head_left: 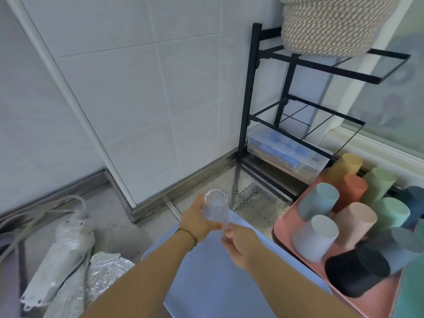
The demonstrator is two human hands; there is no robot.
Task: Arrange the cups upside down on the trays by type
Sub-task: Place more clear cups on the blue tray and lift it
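Note:
A clear textured glass cup [215, 206] is held base-up over the far corner of a blue tray [206, 267]. My left hand [197, 220] grips its side, thumb and fingers curled round it. My right hand [238, 245] pinches the cup's lower rim. To the right, a pink tray [283, 228] holds several plastic cups standing upside down in different colours: grey-white [315, 237], light blue [319, 200], peach [354, 222], orange [353, 191], black [358, 275].
A black metal rack [250, 92] stands in the corner with a woven basket [332, 26] on top and a clear box [286, 154] below. A power strip [59, 255] with cable and crumpled foil [103, 271] lie at the left. White tiled wall behind.

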